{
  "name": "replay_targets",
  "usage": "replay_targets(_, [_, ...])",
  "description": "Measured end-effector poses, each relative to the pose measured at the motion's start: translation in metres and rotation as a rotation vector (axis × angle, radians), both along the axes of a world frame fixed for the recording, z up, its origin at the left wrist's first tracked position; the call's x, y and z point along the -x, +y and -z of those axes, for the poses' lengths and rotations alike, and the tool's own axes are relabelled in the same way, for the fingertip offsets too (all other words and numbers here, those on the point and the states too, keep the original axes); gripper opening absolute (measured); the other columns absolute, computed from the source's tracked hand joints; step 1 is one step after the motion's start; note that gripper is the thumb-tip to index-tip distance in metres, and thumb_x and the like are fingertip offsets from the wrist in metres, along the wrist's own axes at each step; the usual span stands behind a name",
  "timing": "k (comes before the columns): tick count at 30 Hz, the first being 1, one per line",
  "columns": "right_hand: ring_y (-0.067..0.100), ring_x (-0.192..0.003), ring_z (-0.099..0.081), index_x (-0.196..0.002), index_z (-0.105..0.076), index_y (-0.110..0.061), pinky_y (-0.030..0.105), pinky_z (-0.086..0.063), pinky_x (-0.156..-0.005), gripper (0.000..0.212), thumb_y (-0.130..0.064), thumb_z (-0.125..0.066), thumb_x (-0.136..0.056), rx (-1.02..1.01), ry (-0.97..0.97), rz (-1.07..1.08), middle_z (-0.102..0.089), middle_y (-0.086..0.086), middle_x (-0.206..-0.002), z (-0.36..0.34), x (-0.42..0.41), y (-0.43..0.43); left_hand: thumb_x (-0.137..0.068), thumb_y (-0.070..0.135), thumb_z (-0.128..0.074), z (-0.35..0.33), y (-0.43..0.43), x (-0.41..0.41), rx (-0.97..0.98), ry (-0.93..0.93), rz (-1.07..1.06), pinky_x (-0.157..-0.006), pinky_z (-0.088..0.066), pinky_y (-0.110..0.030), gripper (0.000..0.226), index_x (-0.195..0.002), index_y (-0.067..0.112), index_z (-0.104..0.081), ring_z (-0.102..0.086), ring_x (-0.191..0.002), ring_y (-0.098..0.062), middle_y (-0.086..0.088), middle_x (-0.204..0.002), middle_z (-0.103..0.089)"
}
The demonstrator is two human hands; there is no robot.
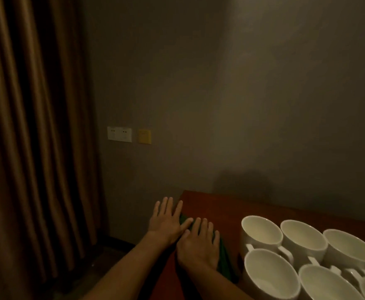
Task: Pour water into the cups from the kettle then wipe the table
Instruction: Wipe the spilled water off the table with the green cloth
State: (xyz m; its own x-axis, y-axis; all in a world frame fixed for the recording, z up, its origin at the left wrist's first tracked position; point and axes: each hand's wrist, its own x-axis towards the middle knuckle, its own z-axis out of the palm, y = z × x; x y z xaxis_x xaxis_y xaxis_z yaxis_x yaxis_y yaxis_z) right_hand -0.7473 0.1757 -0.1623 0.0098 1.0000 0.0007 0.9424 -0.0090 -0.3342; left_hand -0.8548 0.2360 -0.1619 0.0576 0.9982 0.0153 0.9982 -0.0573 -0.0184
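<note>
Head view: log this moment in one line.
stage: wiping | left hand: flat, touching green cloth | right hand: flat on cloth | cups: on table, beside cloth

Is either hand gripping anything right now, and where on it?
Nothing is gripped. The left hand and right hand lie flat, fingers straight, pressing the green cloth at the table edge.

Cups (261, 234) crowd the lower right, packed close together just beside the cloth (227, 263). Bare table (220, 205) runs behind them up to the wall (242, 105). Lower left, open space reaches the curtain (26, 126).
</note>
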Motion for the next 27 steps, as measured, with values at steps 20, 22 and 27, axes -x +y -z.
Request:
replay_targets(20, [0.023,-0.154,0.006,-0.159,0.002,-0.015,0.043,0.003,-0.123,0.063,-0.044,-0.011,-0.104,0.030,-0.043,0.290,0.005,0.005,-0.168,-0.005,-0.010,0.068,-0.100,0.067,-0.010,0.002,0.091,-0.031,0.153,-0.145,0.200,-0.125,0.008,-0.042,0.087,-0.159,0.006,0.007,0.014,-0.154,-0.029,-0.017,-0.167,0.014])
replay_targets(22, [0.022,-0.154,0.005,-0.159,0.000,-0.015,0.043,0.003,-0.123,0.062,-0.042,-0.012,-0.105,0.011,-0.043,0.293,0.003,0.004,-0.168,-0.003,-0.009,0.068,-0.101,0.065,-0.011,0.001,0.090,-0.030,0.149,-0.146,0.193,-0.125,0.007,-0.041,0.085,-0.159,0.006,0.005,0.013,-0.154,-0.029,-0.017,-0.167,0.012])
replay_targets(27, [0.022,-0.154,0.005,-0.159,0.000,-0.015,0.042,0.004,-0.124,0.060,-0.040,-0.011,-0.105,-0.011,-0.019,0.285,0.004,0.005,-0.168,0.004,-0.010,0.066,-0.101,0.065,-0.011,0.005,0.091,-0.030,0.122,-0.134,0.203,-0.125,0.004,-0.039,0.085,-0.160,0.005,0.000,0.007,-0.155,-0.029,-0.017,-0.168,0.007])
